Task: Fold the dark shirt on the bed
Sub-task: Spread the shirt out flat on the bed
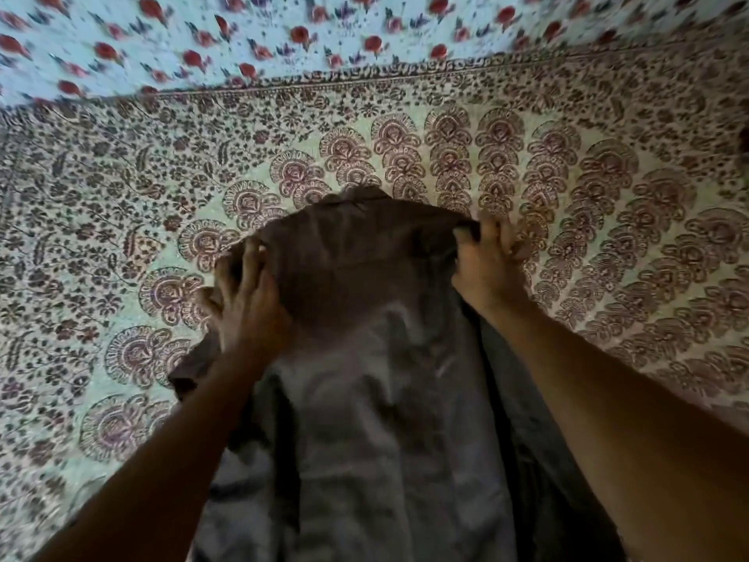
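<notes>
- The left hand (247, 294) is lying on the near-left shoulder of the dark shirt (377, 358), its fingers spread and curling over the cloth's edge, gripping a fold of it.
- The right hand (488, 263) is pinching the shirt's opposite shoulder corner, fingers bunching the fabric where it is meeting the bedcover.
- Both forearms are reaching in from the lower corners of the view, one on each side of the garment.
- The dark shirt is lying lengthwise on the bed, collar end pointing away from the person, its body running down between the arms to the bottom edge of the view; the far end is looking slightly lifted and rumpled between the two hands.
- A short sleeve (190, 367) is sticking out beside the left wrist.
- The bedcover (608, 196) under it is showing a dense maroon floral print on a pale ground.
- A light blue cloth with red flowers (283, 38) is lying beyond the bedcover's far border, blurred.
</notes>
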`<state>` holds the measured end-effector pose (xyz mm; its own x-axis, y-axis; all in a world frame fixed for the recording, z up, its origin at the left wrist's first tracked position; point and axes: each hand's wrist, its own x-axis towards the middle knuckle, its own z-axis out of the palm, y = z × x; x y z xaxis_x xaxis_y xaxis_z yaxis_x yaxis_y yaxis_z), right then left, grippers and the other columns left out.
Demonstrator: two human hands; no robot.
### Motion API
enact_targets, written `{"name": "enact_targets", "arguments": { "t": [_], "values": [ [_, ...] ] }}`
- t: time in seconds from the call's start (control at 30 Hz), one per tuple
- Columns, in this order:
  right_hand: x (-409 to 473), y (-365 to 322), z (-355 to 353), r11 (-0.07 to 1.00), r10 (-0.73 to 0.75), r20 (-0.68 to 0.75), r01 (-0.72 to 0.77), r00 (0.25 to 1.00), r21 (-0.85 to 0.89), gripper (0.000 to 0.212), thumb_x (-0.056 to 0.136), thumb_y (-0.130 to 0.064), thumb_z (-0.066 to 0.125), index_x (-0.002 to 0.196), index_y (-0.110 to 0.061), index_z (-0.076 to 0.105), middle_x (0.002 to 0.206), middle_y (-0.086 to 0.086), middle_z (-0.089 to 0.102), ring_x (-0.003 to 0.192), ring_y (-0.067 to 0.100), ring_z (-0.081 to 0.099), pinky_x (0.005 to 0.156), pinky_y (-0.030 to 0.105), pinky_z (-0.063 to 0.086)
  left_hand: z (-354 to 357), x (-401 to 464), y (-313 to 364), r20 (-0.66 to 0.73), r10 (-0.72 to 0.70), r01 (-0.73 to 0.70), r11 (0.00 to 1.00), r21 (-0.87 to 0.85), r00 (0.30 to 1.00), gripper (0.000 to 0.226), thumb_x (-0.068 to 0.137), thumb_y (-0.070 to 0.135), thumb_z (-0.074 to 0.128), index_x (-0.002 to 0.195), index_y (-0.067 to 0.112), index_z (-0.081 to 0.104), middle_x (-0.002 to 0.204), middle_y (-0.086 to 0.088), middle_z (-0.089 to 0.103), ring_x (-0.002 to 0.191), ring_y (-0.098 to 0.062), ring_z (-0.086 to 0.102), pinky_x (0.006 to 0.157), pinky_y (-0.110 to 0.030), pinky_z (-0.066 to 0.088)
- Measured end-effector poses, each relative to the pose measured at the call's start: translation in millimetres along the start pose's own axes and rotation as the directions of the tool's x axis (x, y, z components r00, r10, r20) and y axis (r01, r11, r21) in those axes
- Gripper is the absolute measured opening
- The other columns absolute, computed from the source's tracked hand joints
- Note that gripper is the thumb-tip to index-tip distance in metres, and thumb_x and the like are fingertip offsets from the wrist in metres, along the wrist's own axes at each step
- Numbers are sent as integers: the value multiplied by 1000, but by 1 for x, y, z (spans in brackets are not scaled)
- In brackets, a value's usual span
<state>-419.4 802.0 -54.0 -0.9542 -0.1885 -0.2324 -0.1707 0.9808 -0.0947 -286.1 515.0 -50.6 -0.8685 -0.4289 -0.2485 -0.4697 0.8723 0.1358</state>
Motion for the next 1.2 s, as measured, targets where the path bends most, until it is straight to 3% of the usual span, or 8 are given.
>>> {"name": "enact_targets", "arguments": {
  "t": [0.1, 0.17, 0.37, 0.53, 0.73, 0.9, 1.0, 1.2],
  "values": [
    [-39, -14, 40, 981, -195, -90, 195, 977, -2, 53, 93, -40, 62, 142, -22, 52, 165, 11, 26, 146, 38, 29, 104, 60, 36, 37, -23, 9, 32, 110, -108, 993, -39, 993, 75, 95, 40, 54, 161, 27, 23, 172, 9, 4, 154, -30, 14, 112, -71, 25],
    [-69, -15, 67, 951, -308, -33, 308, 951, -5, 61, 98, -56, 47, 152, -28, 42, 169, 8, 18, 150, 34, 26, 105, 57, 39, 59, -39, 7, 62, 181, -180, 984, -16, 982, 72, 96, 57, 37, 162, 33, 19, 172, 10, 6, 156, -25, 16, 112, -64, 32],
    [-105, 21, 94, 977, -207, -65, 203, 976, -61, 72, 96, -78, 27, 160, -49, 11, 173, -3, 1, 159, 22, 7, 116, 55, 28, 87, -47, -13, 14, 191, -191, 981, 38, 981, 72, 97, 71, 20, 161, 46, -2, 172, 14, -7, 160, -23, 2, 125, -55, 18],
    [-117, 8, 77, 995, -88, -86, 83, 992, -63, 74, 99, -72, 32, 162, -37, 16, 173, 8, -2, 159, 33, -1, 113, 65, 26, 80, -67, -1, -42, 137, -139, 988, -59, 990, 75, 100, 65, 26, 164, 30, 7, 173, 3, -4, 160, -28, 1, 125, -56, 21],
    [-218, 18, 112, 918, -389, 6, 389, 921, -80, 70, 101, -70, 31, 162, -38, 16, 173, 1, 1, 160, 25, 5, 121, 56, 23, 114, -184, -5, 42, 344, -347, 934, 84, 938, 77, 99, 66, 31, 164, 30, 10, 173, 3, -1, 160, -23, 5, 123, -53, 24],
    [-246, 64, 113, 993, -103, -11, 102, 995, -61, 72, 101, -70, 27, 163, -36, 13, 173, -1, 1, 158, 28, 14, 111, 55, 37, 130, -252, -16, 70, 232, -236, 971, 49, 970, 80, 98, 63, 36, 164, 30, 5, 173, 3, -4, 160, -27, 1, 125, -54, 20],
    [-269, 57, 115, 996, -41, -22, 40, 999, -81, 71, 102, -67, 28, 162, -30, 21, 172, 9, 4, 156, 36, 16, 115, 61, 29, 140, -295, -12, 88, 243, -247, 968, 35, 966, 83, 97, 65, 39, 164, 30, 5, 173, 2, -3, 160, -28, 1, 124, -57, 20],
    [-337, 58, 123, 972, -234, 157, 235, 960, 9, 73, 101, -62, 40, 163, -38, 9, 173, 4, -7, 159, 34, -2, 125, 57, 17, 149, -356, -8, 137, 251, -255, 967, 13, 958, 82, 97, 68, 36, 164, 34, 4, 173, 2, -4, 159, -32, 1, 123, -60, 19]
  ]
}}
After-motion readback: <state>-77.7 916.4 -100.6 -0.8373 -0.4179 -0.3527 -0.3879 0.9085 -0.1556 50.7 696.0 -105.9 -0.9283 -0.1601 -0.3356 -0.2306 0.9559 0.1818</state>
